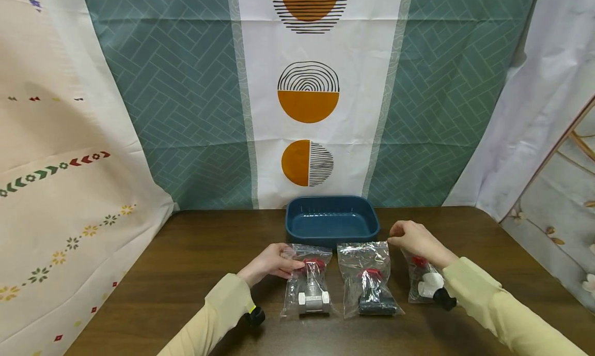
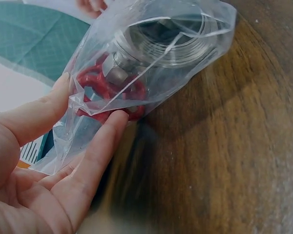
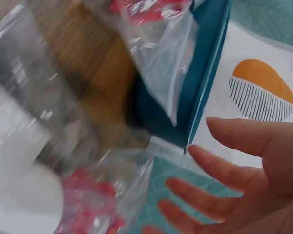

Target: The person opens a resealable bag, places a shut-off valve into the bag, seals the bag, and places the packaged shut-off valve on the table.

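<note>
My left hand pinches a clear zip bag between thumb and fingers, at the red handwheel of the silvery metal valve inside. In the left wrist view the valve's threaded round opening faces the camera through the plastic. To its right lies a second clear bag with a dark grey valve and red handle. My right hand, fingers spread and holding nothing, is above the third bag, whose white valve has a red handle. The forearm partly covers that bag.
A dark blue plastic basket stands behind the bags, against the patterned curtain. Everything rests on a brown wooden table. Cloth hangs at both sides.
</note>
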Demonstrator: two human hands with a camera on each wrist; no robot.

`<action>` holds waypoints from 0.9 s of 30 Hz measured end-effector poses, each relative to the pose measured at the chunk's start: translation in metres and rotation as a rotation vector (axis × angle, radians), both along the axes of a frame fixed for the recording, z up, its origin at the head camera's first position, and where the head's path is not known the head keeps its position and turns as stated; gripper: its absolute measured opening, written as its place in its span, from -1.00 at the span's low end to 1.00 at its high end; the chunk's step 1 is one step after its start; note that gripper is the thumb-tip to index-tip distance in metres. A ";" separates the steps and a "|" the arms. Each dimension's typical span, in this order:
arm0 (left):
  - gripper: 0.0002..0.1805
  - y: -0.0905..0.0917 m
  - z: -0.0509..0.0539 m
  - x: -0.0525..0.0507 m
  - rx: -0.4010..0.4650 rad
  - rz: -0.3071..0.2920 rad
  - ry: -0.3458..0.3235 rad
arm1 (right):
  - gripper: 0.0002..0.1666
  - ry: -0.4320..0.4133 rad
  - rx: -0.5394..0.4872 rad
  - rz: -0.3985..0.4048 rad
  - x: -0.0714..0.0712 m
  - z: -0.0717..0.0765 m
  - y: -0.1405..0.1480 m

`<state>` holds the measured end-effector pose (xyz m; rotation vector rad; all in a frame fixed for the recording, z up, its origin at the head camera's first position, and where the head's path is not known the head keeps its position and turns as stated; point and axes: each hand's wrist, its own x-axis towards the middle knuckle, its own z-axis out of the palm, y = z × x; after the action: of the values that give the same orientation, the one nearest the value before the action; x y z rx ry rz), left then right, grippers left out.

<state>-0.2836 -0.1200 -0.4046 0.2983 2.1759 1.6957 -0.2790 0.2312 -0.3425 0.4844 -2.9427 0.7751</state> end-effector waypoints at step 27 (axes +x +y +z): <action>-0.41 -0.018 0.009 -0.003 -0.083 0.024 0.038 | -0.38 -0.069 0.174 -0.013 0.008 -0.030 0.032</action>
<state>-0.2863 -0.1383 -0.3960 0.2857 2.2788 1.6198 -0.2712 0.2628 -0.3725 0.4567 -3.0901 0.5478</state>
